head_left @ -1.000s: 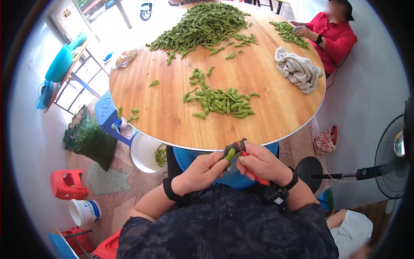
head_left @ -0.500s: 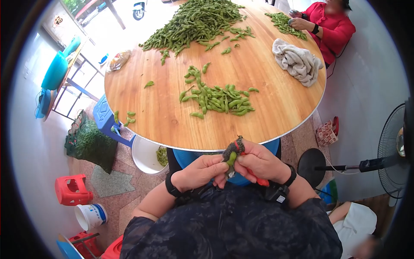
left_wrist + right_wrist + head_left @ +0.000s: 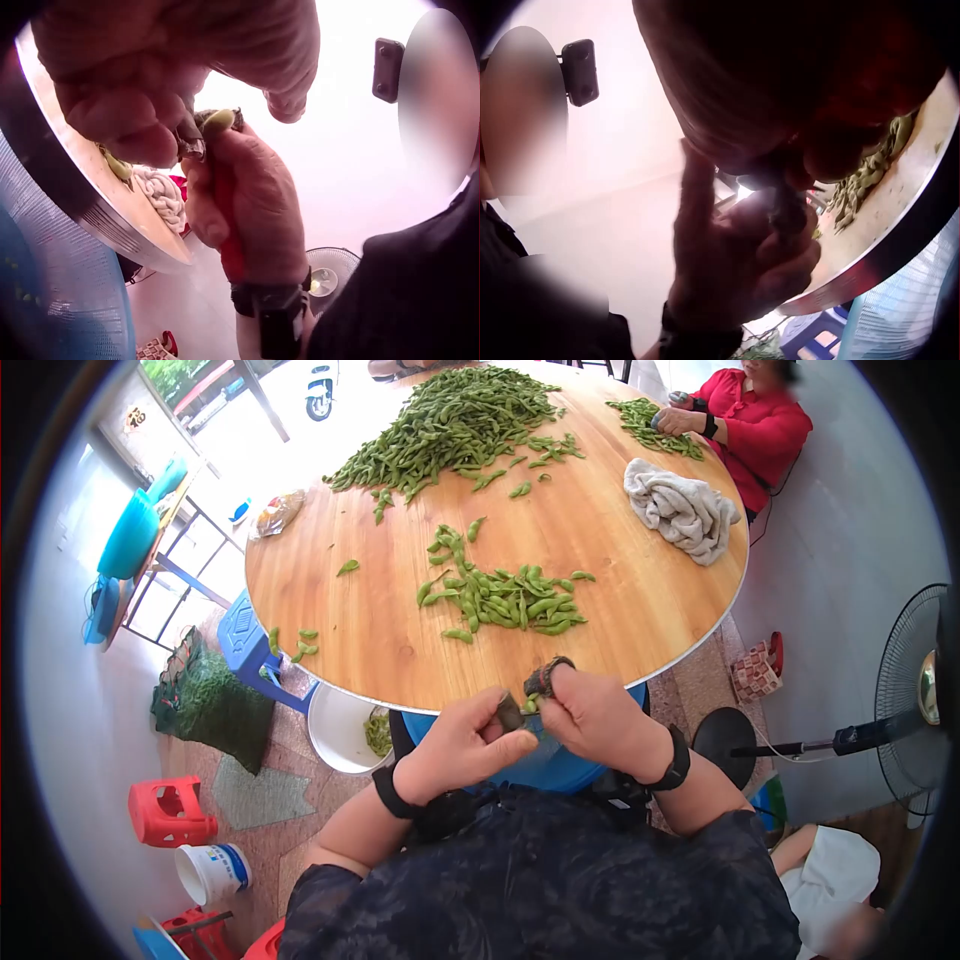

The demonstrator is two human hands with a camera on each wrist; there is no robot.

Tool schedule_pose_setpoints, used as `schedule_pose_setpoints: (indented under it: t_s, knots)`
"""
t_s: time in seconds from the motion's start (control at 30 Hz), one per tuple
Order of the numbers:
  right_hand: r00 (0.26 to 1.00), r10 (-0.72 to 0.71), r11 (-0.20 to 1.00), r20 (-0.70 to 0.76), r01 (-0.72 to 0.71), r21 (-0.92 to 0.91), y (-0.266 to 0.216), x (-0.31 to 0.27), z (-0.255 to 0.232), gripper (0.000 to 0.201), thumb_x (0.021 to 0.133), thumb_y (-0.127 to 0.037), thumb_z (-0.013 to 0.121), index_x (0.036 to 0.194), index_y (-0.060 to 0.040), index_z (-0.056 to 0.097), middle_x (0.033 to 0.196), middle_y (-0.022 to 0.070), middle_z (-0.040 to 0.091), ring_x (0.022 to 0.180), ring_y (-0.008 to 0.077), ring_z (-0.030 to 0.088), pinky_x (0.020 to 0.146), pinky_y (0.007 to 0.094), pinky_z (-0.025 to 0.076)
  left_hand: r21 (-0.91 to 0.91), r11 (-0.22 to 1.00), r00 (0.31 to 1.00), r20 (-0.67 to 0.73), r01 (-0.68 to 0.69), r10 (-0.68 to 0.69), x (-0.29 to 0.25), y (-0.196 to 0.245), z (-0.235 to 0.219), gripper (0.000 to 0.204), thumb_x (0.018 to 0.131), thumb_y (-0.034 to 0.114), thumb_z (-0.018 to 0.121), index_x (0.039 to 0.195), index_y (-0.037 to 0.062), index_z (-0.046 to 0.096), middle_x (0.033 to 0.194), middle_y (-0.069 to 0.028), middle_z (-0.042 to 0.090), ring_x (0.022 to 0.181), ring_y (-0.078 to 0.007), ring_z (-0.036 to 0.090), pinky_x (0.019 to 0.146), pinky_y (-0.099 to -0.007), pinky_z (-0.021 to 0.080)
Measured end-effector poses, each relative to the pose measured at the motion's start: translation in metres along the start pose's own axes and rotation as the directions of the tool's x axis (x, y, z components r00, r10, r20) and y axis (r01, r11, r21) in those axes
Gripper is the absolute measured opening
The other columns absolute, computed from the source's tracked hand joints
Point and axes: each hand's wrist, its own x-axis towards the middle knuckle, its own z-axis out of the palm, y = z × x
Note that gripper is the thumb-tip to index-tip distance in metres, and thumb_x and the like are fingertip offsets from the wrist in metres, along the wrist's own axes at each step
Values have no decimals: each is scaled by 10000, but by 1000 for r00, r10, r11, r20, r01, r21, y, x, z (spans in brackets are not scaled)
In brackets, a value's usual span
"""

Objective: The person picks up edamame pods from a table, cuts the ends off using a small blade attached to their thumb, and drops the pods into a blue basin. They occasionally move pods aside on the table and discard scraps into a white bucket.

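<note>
My right hand (image 3: 610, 725) pinches a green edamame pod (image 3: 220, 120) between the thumb and a finger wrapped in a dark cover (image 3: 548, 675). A red-handled tool (image 3: 227, 217) lies in the same palm; its working end is hidden. Just left of it, my left hand (image 3: 468, 740) has its thumb spread from loosely bent fingers, one wearing a dark finger cover (image 3: 510, 712). Nothing shows in its grasp. Both hands hover over a blue mesh basket (image 3: 90, 277) at the table's near edge. A small heap of pods (image 3: 510, 598) lies on the round wooden table (image 3: 370, 630).
A large pod pile (image 3: 450, 430) covers the table's far side. A crumpled towel (image 3: 680, 510) lies at right, near a person in red (image 3: 760, 425) handling pods. A white bucket (image 3: 340, 730) and blue stool (image 3: 250, 640) stand at left; a fan (image 3: 915, 700) at right.
My left hand has let go of the pod, and its thumb has spread away from the fingers. My right hand has turned over with the pod, hiding the red handle from the head view.
</note>
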Motion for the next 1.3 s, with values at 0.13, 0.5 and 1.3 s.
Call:
schedule_pose_setpoints:
  t_s: [0.13, 0.5, 1.3]
  knots:
    - [997, -39, 997, 71, 34, 72, 2, 6, 3, 106, 904, -120, 522, 869, -32, 474, 695, 205, 560, 582, 384, 564, 513, 410, 457, -134, 984, 993, 4, 116, -116, 15, 0, 6, 298, 971, 319, 557, 908, 30, 587, 637, 31, 487, 586, -40, 435, 503, -229, 355]
    - [837, 369, 397, 405, -536, 745, 13, 11, -4, 112, 947, -146, 484, 993, -48, 510, 727, 21, 567, 433, 76, 479, 397, 213, 390, -564, 789, 968, 96, 243, -230, 18, -13, 3, 275, 1028, 307, 410, 940, 72, 521, 719, -26, 586, 673, -139, 604, 601, -243, 461]
    - [976, 188, 937, 114, -212, 276, 4, 5, -1, 189, 881, -55, 556, 1059, 7, 543, 792, 151, 614, 705, 251, 637, 626, 338, 499, -750, 614, 969, 199, 245, -144, 26, -27, 24, 219, 989, 317, 521, 924, 109, 540, 644, 39, 504, 579, -61, 481, 514, -207, 363]
